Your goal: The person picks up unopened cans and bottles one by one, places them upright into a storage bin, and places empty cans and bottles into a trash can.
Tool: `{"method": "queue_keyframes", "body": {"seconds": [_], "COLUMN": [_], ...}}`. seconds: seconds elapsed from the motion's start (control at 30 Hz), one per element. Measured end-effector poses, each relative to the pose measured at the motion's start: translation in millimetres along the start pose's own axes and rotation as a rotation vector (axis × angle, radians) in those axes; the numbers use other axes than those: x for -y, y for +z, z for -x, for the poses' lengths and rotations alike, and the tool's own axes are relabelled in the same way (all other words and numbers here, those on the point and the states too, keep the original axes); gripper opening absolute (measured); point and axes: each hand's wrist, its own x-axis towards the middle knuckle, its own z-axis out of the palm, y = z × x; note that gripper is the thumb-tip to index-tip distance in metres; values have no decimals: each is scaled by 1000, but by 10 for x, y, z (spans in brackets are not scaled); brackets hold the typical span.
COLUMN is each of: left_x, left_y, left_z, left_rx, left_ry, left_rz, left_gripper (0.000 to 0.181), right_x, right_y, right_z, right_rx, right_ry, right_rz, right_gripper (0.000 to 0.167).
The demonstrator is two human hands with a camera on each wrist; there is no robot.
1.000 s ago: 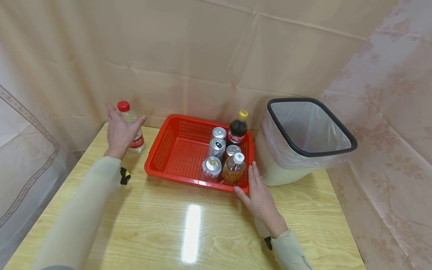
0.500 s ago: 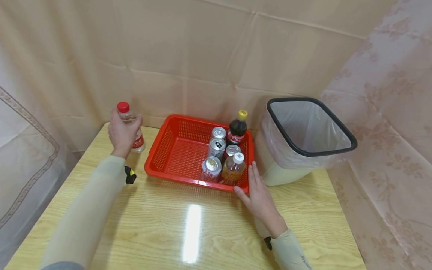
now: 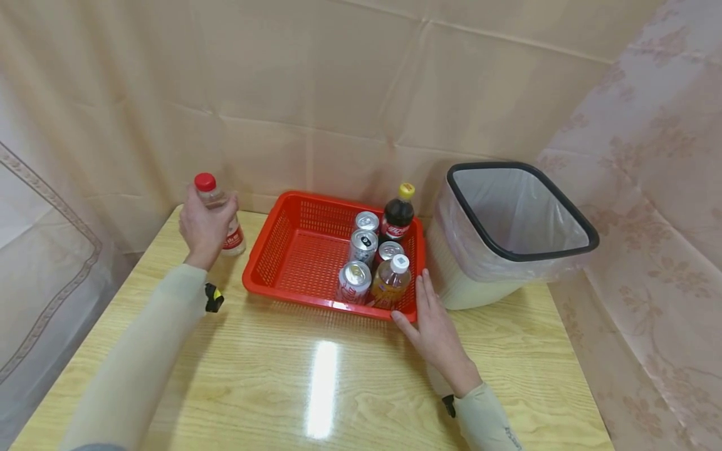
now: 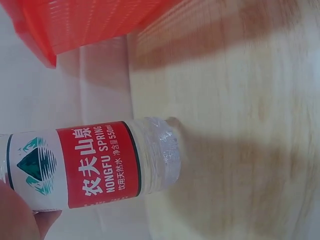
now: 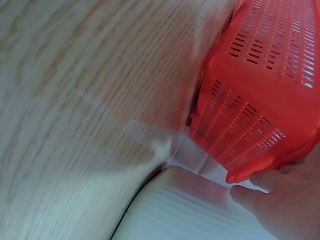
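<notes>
My left hand (image 3: 207,224) grips a clear water bottle (image 3: 234,239) with a red cap and a red-and-white label, at the table's far left. In the left wrist view the thumb lies against the upper label of the water bottle (image 4: 100,165); whether its base touches the table I cannot tell. My right hand (image 3: 440,335) rests with straight fingers along the right front corner of a red plastic basket (image 3: 333,305). Seen from the right wrist, fingertips (image 5: 245,196) touch the rim of the basket (image 5: 260,100).
Inside the basket's right half stand several cans (image 3: 353,283), a cola bottle (image 3: 397,218) with a yellow cap and an amber drink bottle (image 3: 389,285) with a white cap. A lined bin (image 3: 479,275) stands right of the basket. Curtains (image 3: 316,81) hang behind the table (image 3: 254,388).
My left hand, earlier spread around the water bottle, has closed its grip on it. The bottle has tilted slightly, its base shifting a little right. My right hand has stayed at the basket.
</notes>
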Motion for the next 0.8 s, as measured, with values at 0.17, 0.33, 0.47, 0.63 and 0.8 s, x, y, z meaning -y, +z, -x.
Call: {"method": "queue_keyframes", "body": {"seconds": [0.17, 0.33, 0.47, 0.63, 0.8], "left_x": [-105, -227, -345, -532, -742], "left_y": [-73, -163, -241, -372, -520], "left_z": [19, 76, 133, 210, 306], "left_rx": [-51, -103, -157, -180, -199], "left_ry": [49, 113, 215, 337, 397], "left_rz": [13, 21, 65, 110, 142], "left_gripper": [61, 62, 59, 53, 53], "right_x": [2, -13, -27, -25, -8], "right_y": [5, 11, 13, 7, 4], "right_z": [-1, -3, -4, -2, -4], "right_rx": [-4, -5, 4, -1, -5], "right_ry": [-4, -6, 1, -4, -6], "right_rz": [-3, 3, 7, 2, -3], "right_gripper": [96, 96, 97, 97, 96]}}
